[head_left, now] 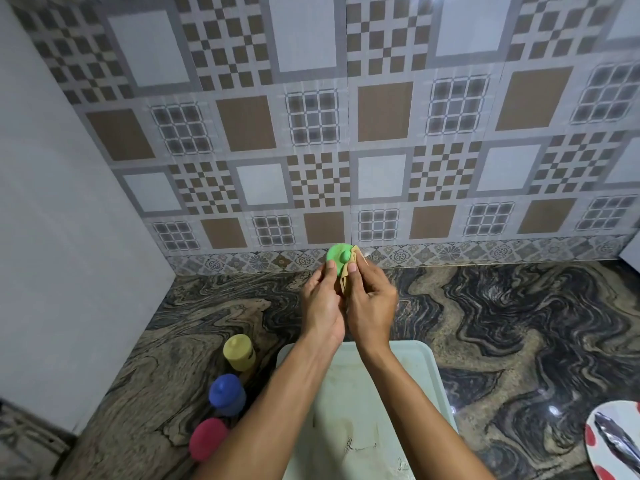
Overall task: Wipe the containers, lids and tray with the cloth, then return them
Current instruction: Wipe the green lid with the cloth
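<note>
We are holding the round green plastic lid with its knob [338, 260] up above the dark swirled stone counter [519, 323], close to the patterned tile wall [381, 133], and we are wiping it with the small tan cloth [349, 271]. Our left hand [321, 306] is closed on the lid's left edge, thumb on the rim. Our right hand [372, 303] is pinching the cloth against the lid's right side, thumb pressing it down; the cloth is bunched between the two hands, so how much of it is touching the lid we cannot tell.

To do this well, we are judging that the left hand should be turning the lid a little at a time while the right keeps the cloth pressed, so the whole rim and the groove round the knob get covered. The underside is hidden and probably needs flipping to.

The pale white rectangular plastic tray [426, 368] is lying on the counter under our forearms, looking smudged. To its left, in a row, are standing the yellow lidded container [239, 351], the blue lidded container [227, 393] and the red lidded container [207, 438]. A white plate with red spots [595, 441] is sitting at the right edge.
</note>
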